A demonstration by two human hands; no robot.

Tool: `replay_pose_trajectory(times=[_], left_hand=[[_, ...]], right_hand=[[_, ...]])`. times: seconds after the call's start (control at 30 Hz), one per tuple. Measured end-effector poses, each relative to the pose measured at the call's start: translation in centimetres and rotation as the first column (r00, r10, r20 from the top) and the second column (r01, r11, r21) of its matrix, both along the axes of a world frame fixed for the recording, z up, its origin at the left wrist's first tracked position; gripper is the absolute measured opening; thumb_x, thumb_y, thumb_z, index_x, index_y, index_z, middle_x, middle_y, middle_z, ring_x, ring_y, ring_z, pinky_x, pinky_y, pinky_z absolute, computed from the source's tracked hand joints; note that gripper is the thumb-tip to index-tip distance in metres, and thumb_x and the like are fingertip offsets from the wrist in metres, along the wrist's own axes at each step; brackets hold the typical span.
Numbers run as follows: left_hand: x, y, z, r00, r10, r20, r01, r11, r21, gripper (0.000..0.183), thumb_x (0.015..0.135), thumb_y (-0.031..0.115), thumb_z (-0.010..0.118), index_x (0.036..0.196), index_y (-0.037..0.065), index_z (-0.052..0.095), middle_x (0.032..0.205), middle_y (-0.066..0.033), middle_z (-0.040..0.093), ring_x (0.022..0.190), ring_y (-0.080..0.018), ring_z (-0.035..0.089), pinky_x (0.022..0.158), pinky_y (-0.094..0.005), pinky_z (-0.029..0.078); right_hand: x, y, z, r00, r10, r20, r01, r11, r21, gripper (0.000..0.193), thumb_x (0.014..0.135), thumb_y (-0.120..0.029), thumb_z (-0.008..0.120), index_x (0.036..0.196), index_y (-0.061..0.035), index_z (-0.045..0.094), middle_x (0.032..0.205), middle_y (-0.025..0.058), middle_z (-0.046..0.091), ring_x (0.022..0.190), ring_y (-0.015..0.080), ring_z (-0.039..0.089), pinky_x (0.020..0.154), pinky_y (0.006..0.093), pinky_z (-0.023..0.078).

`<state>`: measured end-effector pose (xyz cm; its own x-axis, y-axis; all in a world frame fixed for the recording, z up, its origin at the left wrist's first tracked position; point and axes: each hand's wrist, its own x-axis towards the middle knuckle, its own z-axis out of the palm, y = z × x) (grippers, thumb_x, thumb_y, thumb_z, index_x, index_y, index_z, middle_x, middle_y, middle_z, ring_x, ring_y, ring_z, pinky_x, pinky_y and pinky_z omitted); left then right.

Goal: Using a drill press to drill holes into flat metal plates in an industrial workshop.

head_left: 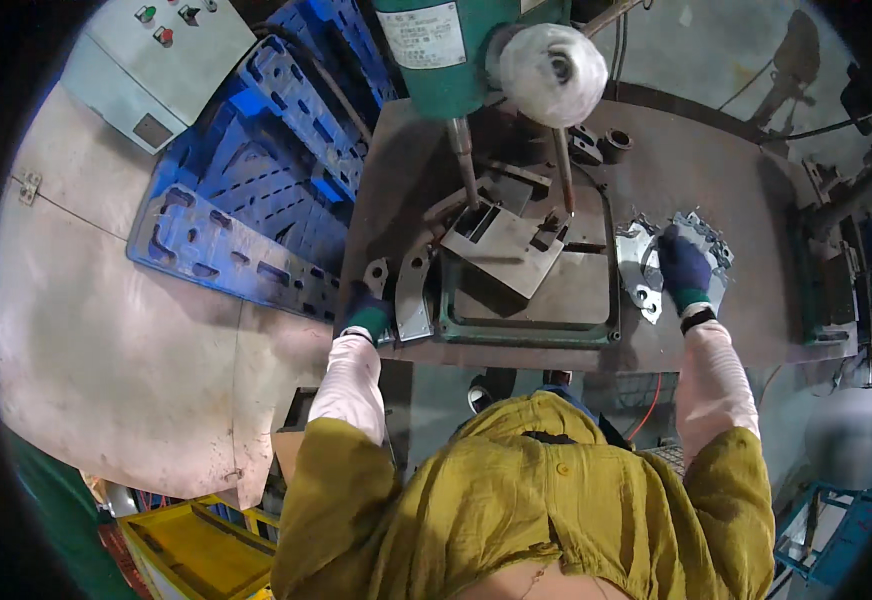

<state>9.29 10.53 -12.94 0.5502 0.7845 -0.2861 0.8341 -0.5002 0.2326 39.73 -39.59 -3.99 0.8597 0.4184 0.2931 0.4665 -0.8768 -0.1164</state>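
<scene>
Head view, from the left: a pale grey control box (156,70) stands at the upper left, with blue pallets (241,245) just beside it. Next, the left arm comes up from below, bent at the elbow, its pale sleeve cover (349,385) pointing forward with a slight lean to the right. The left hand (364,308), in a dark blue glove with a green cuff, is low over the near left part of the bench (756,290), knuckles up, against a small metal plate (377,272); its fingers are too dark to tell how far they are open or whether they grip it. A larger curved plate (415,295) lies just to the right, beside the green machine base (531,334). On that base, between the hands, a metal fixture block (506,255) sits at an angle under the green machine head (441,75). Right of the base, a silvery plate (639,268) lies on the bench near a heap of metal plates (713,240). The right hand (685,265), gloved alike, reaches farther forward, palm down over the heap, fingers bent; whether it has hold of a plate cannot be told. Its forearm (711,375) slants up and leftward from the elbow.
</scene>
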Motion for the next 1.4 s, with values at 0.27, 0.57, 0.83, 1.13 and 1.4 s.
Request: replay_pose_trajectory(times=[0.27,0.57,0.83,1.13,1.4], left_hand=[[0.7,-7.0,9.5,0.766,0.004,0.643,0.341,0.845,-0.411,0.063,0.092,0.030,0.058,0.144,0.003,0.037,0.139,-0.0174,0.051,0.115,-0.0322,0.060,0.092,-0.0409,0.050],[1.2,-14.9,7.3,0.714,-0.141,0.686,0.699,0.208,-0.685,0.058,0.085,0.003,0.061,0.141,0.000,0.044,0.137,-0.0187,0.053,0.124,-0.0300,0.055,0.103,-0.0355,0.046],[1.7,-11.2,4.2,0.707,-0.580,0.404,0.703,0.639,-0.313,0.060,0.090,0.004,0.057,0.145,0.021,0.044,0.133,-0.0126,0.059,0.117,-0.0296,0.060,0.102,-0.0366,0.046],[8.3,-10.3,5.1,0.794,0.594,0.134,0.077,0.121,-0.990,0.037,0.086,0.029,0.074,0.120,0.018,0.064,0.100,-0.0079,0.068,0.073,-0.0288,0.069,0.056,-0.0480,0.056],[8.4,-10.9,6.9,0.660,0.735,0.153,0.035,0.173,-0.984,0.042,0.078,0.040,0.080,0.110,0.019,0.065,0.099,-0.0094,0.066,0.081,-0.0279,0.067,0.062,-0.0444,0.057]], right_hand=[[-5.1,0.7,6.0,0.721,0.539,-0.436,0.013,0.618,0.786,0.032,0.093,-0.005,0.055,0.124,-0.0008,0.060,0.116,0.0114,0.065,0.089,0.0206,0.069,0.079,0.0322,0.057],[-13.3,13.3,5.5,0.563,0.799,-0.211,-0.463,0.516,0.720,0.041,0.094,-0.028,0.060,0.128,-0.0047,0.058,0.103,0.0095,0.065,0.082,0.0231,0.068,0.077,0.0325,0.055],[-13.7,17.0,20.0,0.185,0.878,-0.442,0.357,0.359,0.862,0.060,0.099,-0.050,0.045,0.138,-0.0045,0.049,0.120,0.0157,0.064,0.100,0.0274,0.066,0.087,0.0385,0.053],[-14.3,17.4,30.8,-0.286,0.958,0.031,0.608,0.156,0.779,0.065,0.098,-0.052,0.044,0.136,0.0008,0.048,0.130,0.0183,0.059,0.109,0.0277,0.062,0.090,0.0365,0.052],[-15.5,19.4,32.3,-0.173,0.978,0.112,0.802,0.074,0.593,0.059,0.094,-0.046,0.056,0.126,0.0035,0.056,0.115,0.0230,0.063,0.102,0.0327,0.064,0.091,0.0418,0.054]])
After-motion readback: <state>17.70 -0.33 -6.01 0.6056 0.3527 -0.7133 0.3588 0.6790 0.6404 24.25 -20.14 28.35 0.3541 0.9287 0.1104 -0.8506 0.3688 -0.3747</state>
